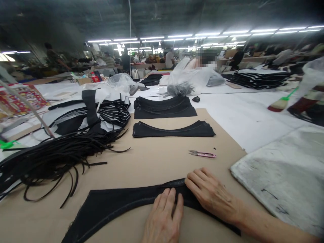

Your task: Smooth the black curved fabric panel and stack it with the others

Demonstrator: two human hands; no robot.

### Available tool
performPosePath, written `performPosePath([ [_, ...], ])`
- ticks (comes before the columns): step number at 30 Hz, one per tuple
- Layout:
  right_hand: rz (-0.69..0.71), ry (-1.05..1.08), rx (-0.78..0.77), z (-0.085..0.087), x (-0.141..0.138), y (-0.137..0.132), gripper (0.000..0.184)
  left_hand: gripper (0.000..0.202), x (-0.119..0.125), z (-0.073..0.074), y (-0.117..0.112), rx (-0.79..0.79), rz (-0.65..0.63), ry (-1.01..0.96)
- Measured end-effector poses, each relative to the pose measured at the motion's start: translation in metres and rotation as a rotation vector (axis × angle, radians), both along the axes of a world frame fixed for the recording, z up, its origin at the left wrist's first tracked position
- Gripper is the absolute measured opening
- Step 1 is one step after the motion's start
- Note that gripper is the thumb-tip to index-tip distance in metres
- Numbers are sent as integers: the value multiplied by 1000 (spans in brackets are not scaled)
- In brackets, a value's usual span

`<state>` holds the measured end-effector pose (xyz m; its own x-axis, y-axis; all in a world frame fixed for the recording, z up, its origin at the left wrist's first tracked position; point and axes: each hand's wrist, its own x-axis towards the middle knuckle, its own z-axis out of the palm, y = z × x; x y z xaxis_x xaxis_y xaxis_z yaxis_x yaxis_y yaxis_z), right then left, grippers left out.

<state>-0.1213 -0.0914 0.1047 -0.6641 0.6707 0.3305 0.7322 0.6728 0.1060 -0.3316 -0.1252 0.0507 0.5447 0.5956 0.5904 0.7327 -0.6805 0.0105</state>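
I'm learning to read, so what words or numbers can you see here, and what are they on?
None can be read.
Colourful printed pack, far left: print too blurred.
Red packet, far back: too small.
Black fabric piece, nearest: no label shows.

Pink snips (202, 154) lie on the brown card (157, 158), toward its right edge. Beyond them sit a near stack (174, 130) and a far stack (164, 108) of black pieces. Black strips (55, 158) sprawl toward the left edge of the bench (227, 114); what may be a brush (279, 104) lies far right.
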Motion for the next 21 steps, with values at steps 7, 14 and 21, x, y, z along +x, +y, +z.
performPosePath([
  [7, -10, 16, 42, 2, 0, 0, 21, 44, 3, -15, 3, 2, -1, -108],
  [14, 7, 33, -97, -2, 9, 0, 15, 36, -2, -2, 9, 40, -14, -22],
  [21, 59, -32, -53, 2, 14, -4, 19, 34, -4, 2, 9, 19, -19, 27],
])
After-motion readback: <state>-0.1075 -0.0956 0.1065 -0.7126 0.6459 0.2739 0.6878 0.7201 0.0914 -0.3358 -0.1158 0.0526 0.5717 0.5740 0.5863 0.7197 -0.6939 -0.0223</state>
